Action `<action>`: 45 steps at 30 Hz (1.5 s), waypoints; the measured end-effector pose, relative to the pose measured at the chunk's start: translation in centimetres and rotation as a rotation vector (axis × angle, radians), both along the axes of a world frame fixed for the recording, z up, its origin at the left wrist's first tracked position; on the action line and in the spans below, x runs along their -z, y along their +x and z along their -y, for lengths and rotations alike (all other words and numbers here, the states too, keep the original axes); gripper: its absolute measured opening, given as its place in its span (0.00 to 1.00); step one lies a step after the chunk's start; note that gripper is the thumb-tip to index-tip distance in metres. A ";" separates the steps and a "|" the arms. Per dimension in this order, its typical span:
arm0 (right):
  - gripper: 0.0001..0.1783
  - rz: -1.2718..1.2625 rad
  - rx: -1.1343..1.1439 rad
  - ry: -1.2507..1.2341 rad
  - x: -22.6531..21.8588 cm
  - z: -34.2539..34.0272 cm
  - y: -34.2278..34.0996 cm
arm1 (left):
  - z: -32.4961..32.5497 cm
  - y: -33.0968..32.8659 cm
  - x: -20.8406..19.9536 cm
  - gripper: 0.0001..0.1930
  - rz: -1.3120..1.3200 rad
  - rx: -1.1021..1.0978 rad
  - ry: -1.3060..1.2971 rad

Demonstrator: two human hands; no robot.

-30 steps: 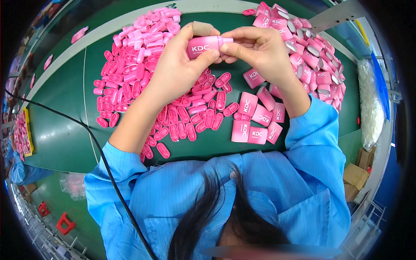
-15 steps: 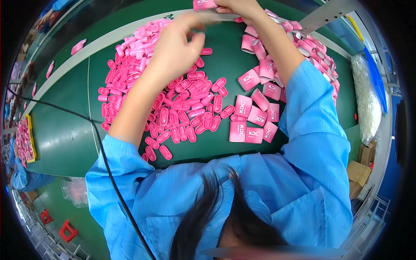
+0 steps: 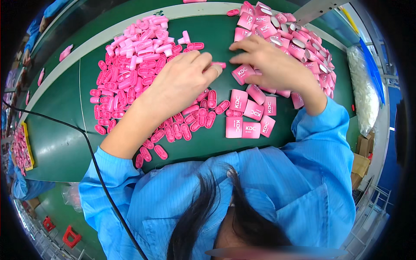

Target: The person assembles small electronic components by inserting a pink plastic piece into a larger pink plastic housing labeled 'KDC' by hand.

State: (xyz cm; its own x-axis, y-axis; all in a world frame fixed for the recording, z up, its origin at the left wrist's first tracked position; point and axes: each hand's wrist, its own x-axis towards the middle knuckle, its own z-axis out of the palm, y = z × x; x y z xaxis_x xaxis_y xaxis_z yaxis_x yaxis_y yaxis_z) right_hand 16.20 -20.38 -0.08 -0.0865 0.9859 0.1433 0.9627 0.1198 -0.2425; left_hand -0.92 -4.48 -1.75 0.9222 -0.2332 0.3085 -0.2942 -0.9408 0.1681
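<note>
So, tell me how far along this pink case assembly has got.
Done, it seems: a small group of closed pink cases lies flat in front of the person. In hand: the left hand pinches a small pink insert, and the right hand holds a case. Left: a big pile of inserts and a heap of open cases.

left hand [image 3: 184,82] pinching pink insert [image 3: 219,65] | right hand [image 3: 273,65] gripping pink shell [image 3: 242,73] | green mat [image 3: 65,117]
</note>
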 end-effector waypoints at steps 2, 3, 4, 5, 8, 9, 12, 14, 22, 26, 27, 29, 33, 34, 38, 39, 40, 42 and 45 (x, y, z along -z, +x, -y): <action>0.19 0.043 0.073 -0.041 0.1 0.7 -0.9 | 0.0 0.5 0.1 0.12 0.093 -0.042 -0.012; 0.19 0.046 0.071 -0.034 -0.1 0.6 -0.8 | 0.0 0.7 0.1 0.12 0.082 -0.115 -0.180; 0.19 -0.053 0.131 -0.076 -0.3 0.2 -0.9 | -0.1 1.0 0.2 0.12 0.071 -0.190 -0.347; 0.19 -0.151 0.190 -0.118 -0.6 -0.2 -1.1 | -0.6 1.3 0.5 0.12 0.077 -0.193 -0.339; 0.16 -0.475 0.272 -0.023 -0.5 -2.4 -1.5 | -1.6 1.9 1.3 0.15 -0.093 -0.261 -1.169; 0.15 -0.605 0.291 0.101 -0.6 -3.3 -2.0 | -1.7 1.8 1.4 0.15 -0.089 -0.267 -1.164; 0.13 -0.571 0.319 0.103 -0.1 -4.3 -2.3 | -2.1 1.8 1.7 0.17 -0.009 -0.294 -1.473; 0.14 -0.796 0.341 0.123 0.8 -4.3 -2.1 | -2.4 2.0 1.9 0.18 -0.001 -0.293 -1.556; 0.14 -1.063 0.348 0.044 1.7 -4.7 -1.6 | -2.1 1.9 1.8 0.15 0.001 -0.360 -1.567; 0.14 -1.147 0.325 0.096 1.9 -4.9 -1.6 | -1.4 1.5 1.3 0.16 -0.009 -0.368 -1.458; 0.14 -1.147 0.324 0.094 2.0 -4.8 -1.6 | -1.3 1.4 1.3 0.16 -0.008 -0.370 -1.459; 0.14 -1.185 0.342 0.113 2.4 -4.6 -1.8 | -1.0 1.3 1.3 0.16 -0.005 -0.398 -1.421; 0.16 -1.181 0.296 0.143 2.3 -4.4 -2.0 | -0.8 1.1 1.3 0.16 0.078 -0.405 -1.317; 0.16 -1.181 0.298 0.139 2.2 -4.4 -2.1 | -0.8 1.0 1.3 0.16 0.077 -0.406 -1.321; 0.16 -0.966 0.316 0.211 2.1 -4.1 -3.2 | -0.3 0.6 1.8 0.14 0.227 -0.421 -0.827; 0.16 -0.820 0.314 0.255 2.2 -4.0 -3.4 | 0.0 0.5 2.0 0.14 0.291 -0.421 -0.689; 0.15 -0.778 0.315 0.269 2.3 -4.0 -3.6 | 0.2 0.5 2.1 0.12 0.353 -0.411 -0.589; 0.14 -0.882 0.320 0.308 2.6 -4.2 -3.5 | 0.2 0.8 1.5 0.13 0.370 -0.405 -0.562; 0.15 -1.100 0.280 0.311 2.3 -4.6 -3.2 | -0.4 0.7 0.2 0.13 0.268 -0.421 -0.617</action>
State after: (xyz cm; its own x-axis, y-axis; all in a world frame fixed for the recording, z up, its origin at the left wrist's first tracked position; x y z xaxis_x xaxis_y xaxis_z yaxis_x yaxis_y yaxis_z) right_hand 12.98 -15.81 -2.42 0.4479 0.8603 0.2437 0.2559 0.1378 -0.9568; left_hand -0.26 -4.04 -2.00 0.7709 0.4042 0.4923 -0.0383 -0.7421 0.6692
